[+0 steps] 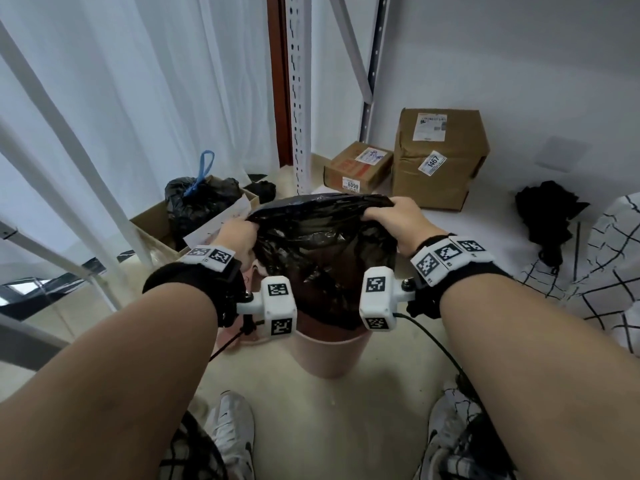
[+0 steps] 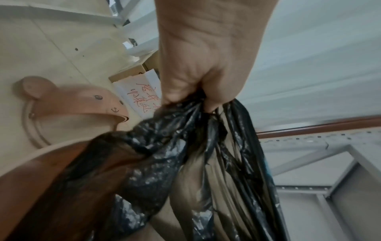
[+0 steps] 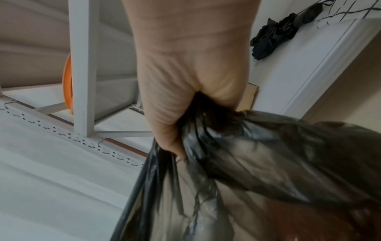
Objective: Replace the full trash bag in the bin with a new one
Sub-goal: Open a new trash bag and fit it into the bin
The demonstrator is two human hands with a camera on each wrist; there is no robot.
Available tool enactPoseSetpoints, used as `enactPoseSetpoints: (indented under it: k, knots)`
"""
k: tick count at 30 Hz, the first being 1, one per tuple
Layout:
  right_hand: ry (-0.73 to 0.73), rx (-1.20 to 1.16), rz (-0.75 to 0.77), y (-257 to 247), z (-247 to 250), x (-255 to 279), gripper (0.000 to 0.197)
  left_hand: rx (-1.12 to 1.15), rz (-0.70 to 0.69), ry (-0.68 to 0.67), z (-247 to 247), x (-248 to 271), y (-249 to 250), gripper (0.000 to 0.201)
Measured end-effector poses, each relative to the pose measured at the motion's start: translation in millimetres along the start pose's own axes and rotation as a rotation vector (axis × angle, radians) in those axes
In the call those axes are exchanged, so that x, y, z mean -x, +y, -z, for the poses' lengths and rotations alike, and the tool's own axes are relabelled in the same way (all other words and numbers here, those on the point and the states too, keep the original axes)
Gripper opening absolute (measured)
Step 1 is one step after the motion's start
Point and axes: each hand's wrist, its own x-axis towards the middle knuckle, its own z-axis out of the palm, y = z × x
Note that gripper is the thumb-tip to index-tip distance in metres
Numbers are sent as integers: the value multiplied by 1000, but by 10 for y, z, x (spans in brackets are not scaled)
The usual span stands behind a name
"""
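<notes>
Curtained storage corner, pale floor: I am standing over the pink bin (image 1: 330,355), my left hand (image 1: 239,237) and right hand (image 1: 398,220) each clenching a bunched edge of the new black bag (image 1: 322,258), holding its mouth spread above the bin while its body is hanging down inside. Fitting the liner appears to be the step in hand; next I would need to fold the rim over the bin's edge. Behind, the tied full bag (image 1: 197,199) is sitting in an open cardboard box (image 1: 152,223).
</notes>
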Motion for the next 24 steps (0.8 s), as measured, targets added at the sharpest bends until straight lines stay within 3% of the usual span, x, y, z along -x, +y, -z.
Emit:
enactPoseSetpoints:
  k: [2, 6, 7, 9, 12, 13, 16, 18, 22, 24]
  knots:
    - [51, -63, -30, -5, -4, 2, 15, 143, -20, -28, -40, 158, 122, 24]
    - [226, -234, -94, -6, 32, -61, 36, 304, -15, -170, -62, 314, 262, 28]
    - [272, -223, -75, -23, 42, -49, 31, 319, 16, -229, -62, 371, 290, 23]
    - [375, -178, -26, -4, 63, -66, 18, 169, 18, -296, -75, 414, 306, 16]
    - [475, -140, 47, 75, 114, -130, 31, -406, -177, -339, -38, 326, 240, 73]
    - [484, -85, 71, 82, 123, -149, 32, -600, -261, -321, -28, 289, 198, 76]
    - [405, 133, 109, 37, 128, -160, 13, -852, -451, -176, -45, 192, 113, 32]
    - [292, 229, 133, 19, 137, -142, 30, -832, -465, -102, -70, 232, 131, 31]
    - [-54, 922, 217, 114, 115, -43, 77, -449, -360, -67, -58, 161, 141, 33]
    - [-93, 1148, 236, 223, 98, -34, 69, -158, -274, -28, -35, 101, 146, 28]
